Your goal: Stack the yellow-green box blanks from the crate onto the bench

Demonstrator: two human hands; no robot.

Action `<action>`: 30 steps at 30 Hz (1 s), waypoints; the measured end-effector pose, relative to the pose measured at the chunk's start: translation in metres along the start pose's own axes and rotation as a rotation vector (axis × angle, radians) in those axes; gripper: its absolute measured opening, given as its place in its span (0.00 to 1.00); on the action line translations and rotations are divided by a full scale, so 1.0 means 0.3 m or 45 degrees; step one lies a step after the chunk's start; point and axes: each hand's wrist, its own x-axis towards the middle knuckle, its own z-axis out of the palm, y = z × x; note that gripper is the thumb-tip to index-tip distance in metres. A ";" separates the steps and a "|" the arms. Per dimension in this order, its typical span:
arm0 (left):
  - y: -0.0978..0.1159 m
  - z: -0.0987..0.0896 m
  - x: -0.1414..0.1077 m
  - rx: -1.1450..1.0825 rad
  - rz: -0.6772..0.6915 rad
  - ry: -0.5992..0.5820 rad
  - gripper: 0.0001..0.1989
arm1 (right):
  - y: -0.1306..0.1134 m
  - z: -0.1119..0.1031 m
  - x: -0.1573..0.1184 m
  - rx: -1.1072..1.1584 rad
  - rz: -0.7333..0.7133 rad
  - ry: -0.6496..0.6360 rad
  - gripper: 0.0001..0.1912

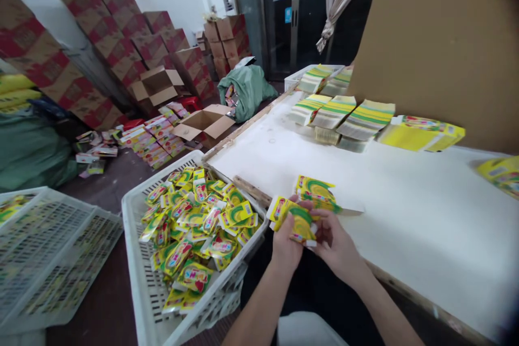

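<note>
A small yellow and green printed carton [300,221] is between my two hands, above the table's near edge. My left hand [286,247] grips it from the left side, the thumb lying on its printed face. At the carton's right end, the bent fingers of my right hand [335,244] press on the edge near a white flap. Just behind my hands, more flat yellow-green cartons [316,188] lie on the white table [421,216]. To my left stands a white plastic crate [128,238] heaped with folded cartons [194,227] of the same print.
Stacks of flat cartons [336,111] line the table's far side, beside a tall brown cardboard sheet [438,48]. Another white crate [60,248] stands at far left. An open cardboard box [206,121], pink cartons [156,138] and a green sack [249,89] occupy the floor.
</note>
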 end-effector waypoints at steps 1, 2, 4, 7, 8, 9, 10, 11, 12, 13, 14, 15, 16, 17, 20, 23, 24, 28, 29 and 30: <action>0.003 0.016 0.001 -0.091 0.014 0.020 0.12 | -0.012 0.019 -0.019 0.085 -0.009 -0.029 0.23; 0.009 0.027 0.005 -0.152 0.045 0.055 0.12 | -0.023 0.036 -0.035 0.155 -0.018 -0.052 0.23; 0.023 0.038 0.016 -0.174 0.128 0.161 0.13 | -0.041 0.066 -0.055 0.208 -0.025 -0.100 0.23; 0.029 0.026 0.020 -0.034 0.170 0.328 0.17 | -0.041 0.092 -0.059 0.136 0.023 -0.104 0.24; 0.027 0.017 0.015 0.024 0.157 0.354 0.19 | -0.033 0.093 -0.054 0.130 0.046 -0.071 0.23; 0.024 0.008 0.009 0.080 0.144 0.346 0.21 | -0.021 0.090 -0.046 0.153 0.062 -0.026 0.22; 0.020 -0.003 0.002 0.138 0.138 0.311 0.22 | -0.007 0.082 -0.038 0.193 0.070 0.025 0.20; 0.017 -0.012 -0.004 0.203 0.152 0.268 0.24 | 0.007 0.072 -0.029 0.232 0.072 0.078 0.18; 0.015 -0.021 -0.008 0.273 0.178 0.229 0.23 | 0.021 0.059 -0.021 0.257 0.072 0.123 0.15; 0.013 -0.029 -0.010 0.342 0.207 0.203 0.21 | 0.034 0.044 -0.014 0.260 0.069 0.155 0.12; 0.014 -0.034 -0.010 0.408 0.226 0.196 0.17 | 0.044 0.028 -0.009 0.235 0.062 0.178 0.09; 0.016 -0.038 -0.009 0.470 0.229 0.196 0.14 | 0.053 0.011 -0.006 0.183 0.048 0.197 0.07; 0.021 -0.039 -0.008 0.530 0.227 0.195 0.11 | 0.058 -0.007 -0.005 0.106 0.019 0.224 0.06; 0.029 -0.038 -0.007 0.587 0.243 0.194 0.10 | 0.061 -0.025 -0.004 0.009 -0.029 0.267 0.06; 0.075 -0.017 -0.019 0.785 0.497 0.239 0.14 | 0.055 -0.086 -0.003 -0.391 -0.225 0.522 0.10; 0.142 0.022 -0.047 1.078 0.735 0.145 0.25 | 0.036 -0.131 -0.005 -0.773 -0.426 0.579 0.13; 0.162 0.034 -0.054 1.194 0.711 0.044 0.29 | 0.028 -0.136 -0.008 -0.841 -0.499 0.496 0.14; 0.191 0.053 -0.060 1.511 0.288 -0.354 0.40 | 0.002 -0.108 -0.038 -0.799 -0.704 0.185 0.17; 0.185 0.049 -0.060 1.544 0.208 -0.390 0.37 | 0.000 -0.095 -0.047 -0.734 -0.669 0.265 0.18; 0.175 0.044 -0.060 1.562 0.163 -0.408 0.33 | 0.001 -0.083 -0.054 -0.635 -0.593 0.403 0.20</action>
